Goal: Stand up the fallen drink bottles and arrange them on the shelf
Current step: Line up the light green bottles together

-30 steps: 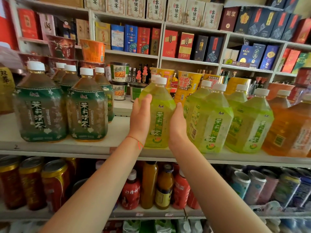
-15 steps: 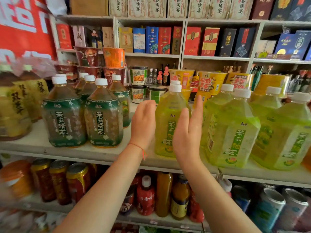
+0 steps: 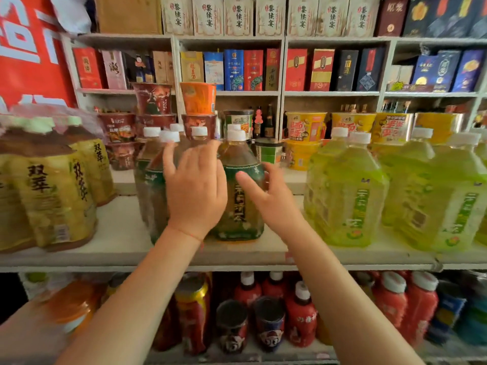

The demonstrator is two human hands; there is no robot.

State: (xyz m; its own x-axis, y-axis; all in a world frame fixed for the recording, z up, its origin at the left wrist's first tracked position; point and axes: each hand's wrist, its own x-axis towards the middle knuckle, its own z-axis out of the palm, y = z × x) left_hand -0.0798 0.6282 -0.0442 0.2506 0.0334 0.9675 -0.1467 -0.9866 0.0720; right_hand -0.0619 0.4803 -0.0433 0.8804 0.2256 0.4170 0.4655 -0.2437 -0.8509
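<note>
On the shelf point(image 3: 118, 243), the yellow-label bottles point(image 3: 52, 196) at far left stand upright. The left hand point(image 3: 196, 191) spreads wide before the dark tea bottles point(image 3: 238, 196), holding nothing; the right hand point(image 3: 268, 196), also wide, reaches the front one's side. The green bottles point(image 3: 345, 191) stand upright, so mostly aligning seems left. Bare shelf flanks the dark group; front edge near.
</note>
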